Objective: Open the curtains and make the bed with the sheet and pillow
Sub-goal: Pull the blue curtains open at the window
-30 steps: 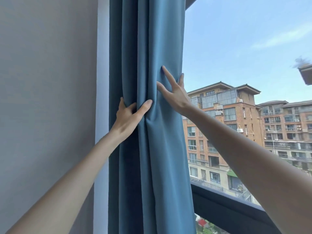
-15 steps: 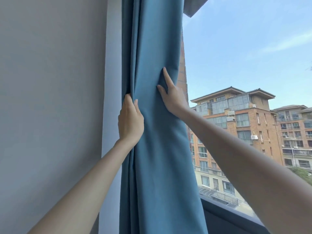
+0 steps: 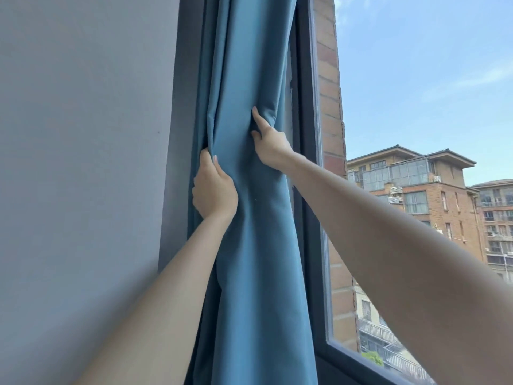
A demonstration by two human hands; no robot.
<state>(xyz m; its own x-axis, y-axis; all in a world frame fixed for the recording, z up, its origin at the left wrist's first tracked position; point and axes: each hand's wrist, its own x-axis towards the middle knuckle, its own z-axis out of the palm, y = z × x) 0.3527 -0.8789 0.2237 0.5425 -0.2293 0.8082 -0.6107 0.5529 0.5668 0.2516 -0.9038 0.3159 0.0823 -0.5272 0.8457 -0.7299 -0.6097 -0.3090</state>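
Two things flank the dark window frame [image 3: 305,190]: a plain grey wall [image 3: 83,162] to its left and, outside the glass to its right, a brick pier [image 3: 330,107] standing close. Brick apartment blocks [image 3: 416,195] rise farther off under a blue sky.

The blue curtain [image 3: 249,259] hangs against the frame's left upright, covering part of it. It is gathered into a narrow bunch of long vertical folds and is drawn in tightest at hand height.

The left hand [image 3: 213,190] is at the bunch's edge farthest from the frame's glass, fingers curled and clamped round a thick fold. The right hand [image 3: 270,147] sits higher, at the edge nearest the glass. Its forefinger lies straight up the cloth with the thumb beside it, and the other fingers are tucked behind a fold, so it holds that edge.
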